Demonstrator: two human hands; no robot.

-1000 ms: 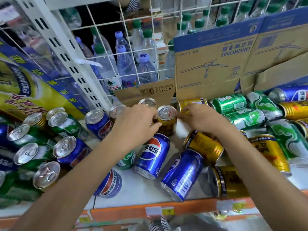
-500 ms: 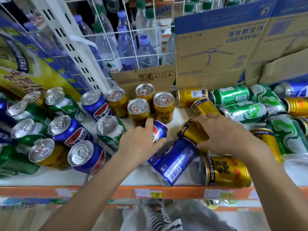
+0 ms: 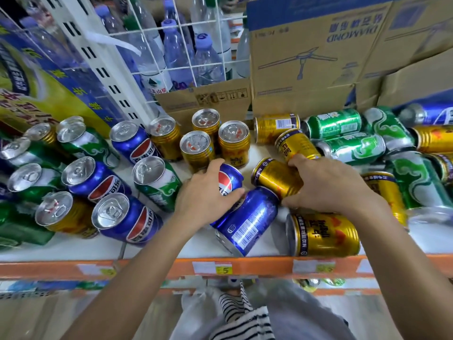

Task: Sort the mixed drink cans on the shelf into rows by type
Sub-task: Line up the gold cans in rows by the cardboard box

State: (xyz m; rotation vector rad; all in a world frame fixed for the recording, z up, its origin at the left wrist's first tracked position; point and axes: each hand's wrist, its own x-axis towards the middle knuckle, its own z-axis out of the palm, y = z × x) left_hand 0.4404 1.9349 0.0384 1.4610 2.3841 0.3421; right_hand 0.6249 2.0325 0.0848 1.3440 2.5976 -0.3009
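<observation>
Both hands are on cans right now: the left hand [image 3: 203, 192] has its fingers wrapped over a blue cola can [image 3: 229, 182] lying on its side mid-shelf. The right hand [image 3: 326, 185] is curled over a tipped gold can [image 3: 272, 177] just beside it, so each one is gripping a single can. Looks to me like the pick-it-up-and-stand-it step, and the sort is nowhere near done. Going down by size: the white shelf [image 3: 152, 251] with the orange price strip carries the whole mess. There are big cardboard boxes [image 3: 306, 57] along the back right and water bottles [image 3: 176, 57] behind a wire grid. Right side is a toppled heap [image 3: 353, 146] of green, gold and blue cans lying on each other. Left side has upright cans [image 3: 98, 177], but they're blue, green and gold mixed, so no real rows. Only tidy bit is a gold cluster [image 3: 215, 143] standing at the back middle. Smaller stuff: another blue can [image 3: 247, 222] on its side touching the held one, and a Red Bull can [image 3: 323, 234] on its side at the front edge. Next I'd guess the gold goes upright against that cluster and the blue joins the standing blues on the left. They're smooth and round, so anything left lying near the lip could roll off.
</observation>
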